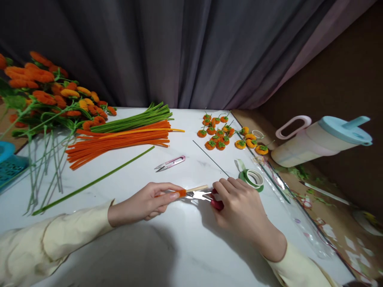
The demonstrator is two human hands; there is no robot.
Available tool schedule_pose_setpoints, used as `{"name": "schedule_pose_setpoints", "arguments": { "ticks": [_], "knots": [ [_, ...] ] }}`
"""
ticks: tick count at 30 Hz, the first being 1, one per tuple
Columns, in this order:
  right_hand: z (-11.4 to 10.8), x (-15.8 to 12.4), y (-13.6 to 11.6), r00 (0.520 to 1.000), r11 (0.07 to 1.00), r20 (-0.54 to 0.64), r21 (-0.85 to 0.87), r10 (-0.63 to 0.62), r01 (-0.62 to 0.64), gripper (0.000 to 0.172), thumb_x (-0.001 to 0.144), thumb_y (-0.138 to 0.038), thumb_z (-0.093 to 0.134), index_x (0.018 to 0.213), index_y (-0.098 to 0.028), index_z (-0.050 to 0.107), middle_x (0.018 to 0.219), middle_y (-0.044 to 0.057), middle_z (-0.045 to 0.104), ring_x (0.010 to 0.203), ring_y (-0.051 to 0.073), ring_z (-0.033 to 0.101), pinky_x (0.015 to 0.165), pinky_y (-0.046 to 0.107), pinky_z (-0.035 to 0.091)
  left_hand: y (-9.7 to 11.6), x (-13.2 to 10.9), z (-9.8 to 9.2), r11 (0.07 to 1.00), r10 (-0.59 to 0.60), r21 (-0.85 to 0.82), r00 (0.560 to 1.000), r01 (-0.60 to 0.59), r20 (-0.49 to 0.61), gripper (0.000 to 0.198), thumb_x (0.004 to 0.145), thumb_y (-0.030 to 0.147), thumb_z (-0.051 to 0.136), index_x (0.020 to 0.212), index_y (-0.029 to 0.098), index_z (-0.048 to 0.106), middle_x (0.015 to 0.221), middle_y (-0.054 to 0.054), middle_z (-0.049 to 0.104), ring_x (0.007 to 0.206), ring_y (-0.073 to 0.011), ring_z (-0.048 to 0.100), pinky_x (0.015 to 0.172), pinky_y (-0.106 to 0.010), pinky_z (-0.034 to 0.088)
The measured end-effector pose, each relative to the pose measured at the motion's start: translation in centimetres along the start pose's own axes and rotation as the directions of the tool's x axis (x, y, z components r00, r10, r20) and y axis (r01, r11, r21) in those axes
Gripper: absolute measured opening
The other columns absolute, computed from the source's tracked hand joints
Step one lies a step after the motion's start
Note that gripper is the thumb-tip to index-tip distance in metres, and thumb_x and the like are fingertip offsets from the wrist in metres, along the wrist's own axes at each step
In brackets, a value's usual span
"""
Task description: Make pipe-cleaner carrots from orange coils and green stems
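The wooden stick (196,189), with orange pipe cleaner wound on one end, lies low over the white table (185,247). The left hand (146,203) pinches its orange end; the right hand (239,203) closes on red-handled pliers (216,204) biting the stick. Beyond the stick lie pink snips (170,163); right of it, green tape (253,178).

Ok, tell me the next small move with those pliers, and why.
Probably squeeze the red-handled pliers shut: the right hand holds them with the metal tips at the orange-wrapped end of the wooden stick that the left hand pinches.
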State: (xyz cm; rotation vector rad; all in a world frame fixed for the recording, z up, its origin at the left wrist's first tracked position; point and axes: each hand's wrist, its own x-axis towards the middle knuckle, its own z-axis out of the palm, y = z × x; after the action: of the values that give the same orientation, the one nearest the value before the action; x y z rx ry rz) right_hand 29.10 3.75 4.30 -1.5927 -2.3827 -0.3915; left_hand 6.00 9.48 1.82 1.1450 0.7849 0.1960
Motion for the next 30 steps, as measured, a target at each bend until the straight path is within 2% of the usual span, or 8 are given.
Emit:
{"name": "schedule_pose_setpoints", "arguments": {
  "ticks": [15,30],
  "knots": [
    [0.9,-0.4,0.3,0.995,1.000,-0.095,0.010,-0.023,0.024,0.013,0.063,-0.011,0.043,0.056,-0.017,0.052,0.051,0.001,0.048,0.051,0.014,0.036,0.054,0.028,0.022,0.0,0.0,0.0,1.000,-0.007,-0.016,1.000,0.007,0.013,0.048,0.086,0.048,0.053,0.120,0.015,0.053,0.046,0.012,0.024,0.040,-0.0047,0.016,0.037,-0.019,0.012],
    [1.3,-0.3,0.6,0.989,0.998,-0.128,-0.017,-0.068,0.067,0.015,0.064,-0.010,0.045,0.054,-0.016,0.053,0.049,0.000,0.048,0.049,0.012,0.035,0.053,0.028,0.021,0.1,0.2,0.0,1.000,-0.005,-0.012,1.000,0.006,0.021,0.045,0.086,0.047,0.053,0.118,0.015,0.055,0.047,0.012,0.024,0.041,-0.0048,0.016,0.037,-0.018,0.013]
  ]
}}
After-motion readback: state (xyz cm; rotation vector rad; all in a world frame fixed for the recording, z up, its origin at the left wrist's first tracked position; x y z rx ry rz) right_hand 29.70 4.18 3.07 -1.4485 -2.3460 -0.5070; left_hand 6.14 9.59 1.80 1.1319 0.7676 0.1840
